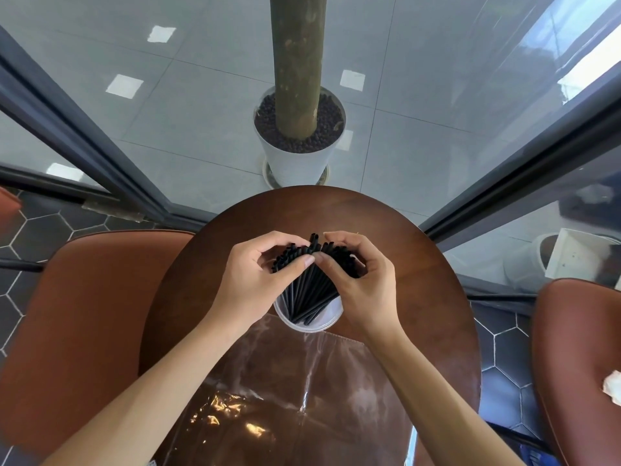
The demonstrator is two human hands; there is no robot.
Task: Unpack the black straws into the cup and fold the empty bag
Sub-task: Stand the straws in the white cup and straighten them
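Standing in a clear cup [308, 317] near the middle of the round brown counter [420, 264], the black straws [311, 284] fanned out at their upper ends. They were thin, matte and straight, with open cut tips. The left hand [255, 280] curled its fingers around the left part of the bunch, and the right hand [366, 284] curled around the right part, the thumbs meeting at the front. The empty bag [302, 398], clear and shiny with creases, lay flat on the counter just in front of the cup, between the forearms.
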